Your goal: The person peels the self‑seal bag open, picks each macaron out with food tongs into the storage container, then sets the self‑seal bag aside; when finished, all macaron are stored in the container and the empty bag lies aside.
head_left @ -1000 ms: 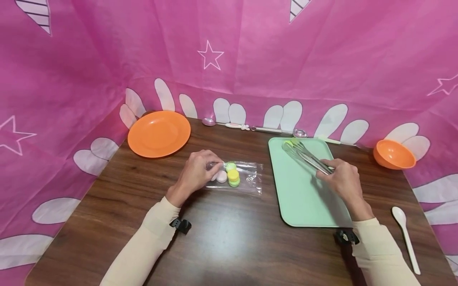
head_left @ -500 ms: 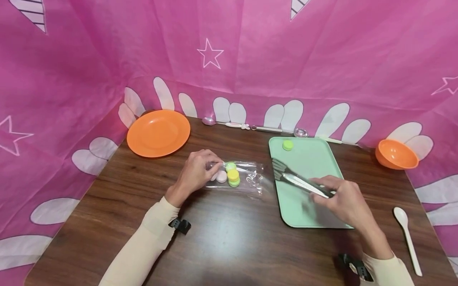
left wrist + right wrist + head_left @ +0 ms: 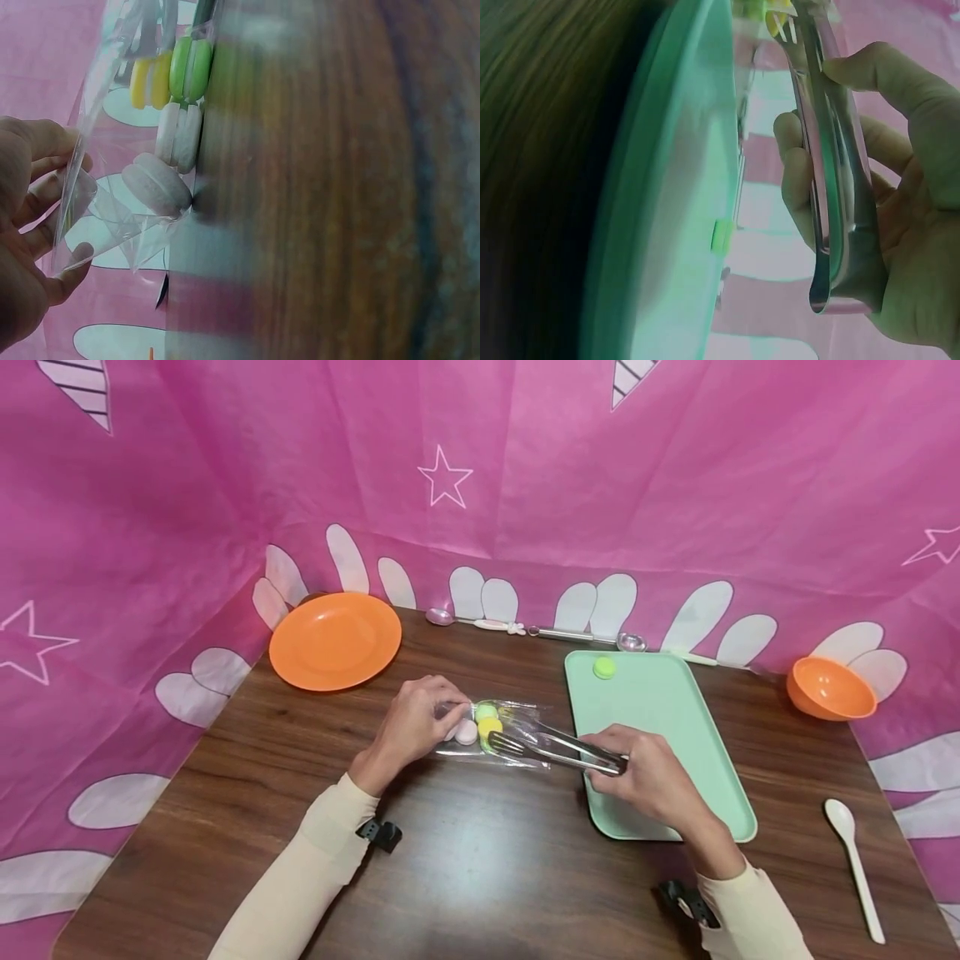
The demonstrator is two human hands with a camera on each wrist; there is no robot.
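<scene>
My left hand (image 3: 415, 717) pinches the edge of a clear plastic bag (image 3: 112, 232) lying on the table, lifting its mouth in the left wrist view. Inside sit several toy macarons: pale ones (image 3: 180, 139), a yellow one (image 3: 490, 727) and green ones (image 3: 190, 69). Metal tongs (image 3: 840, 172) are held by my right hand (image 3: 651, 777), thumb on one arm and fingers round the other. The tongs' spread tips reach over the bag beside the yellow macaron; whether they touch it I cannot tell. Another green macaron (image 3: 604, 667) rests on the mint tray (image 3: 660, 710).
An orange plate (image 3: 335, 642) stands at the back left, an orange bowl (image 3: 831, 689) at the back right. Spoons, including a pink-handled one (image 3: 495, 626) and a metal scoop (image 3: 632, 642), line the rear edge. A white spoon (image 3: 855, 868) lies right.
The tongs have left the green macaron on the tray, and my right hand has carried them left to the bag. My left hand has stayed in place at the bag.
</scene>
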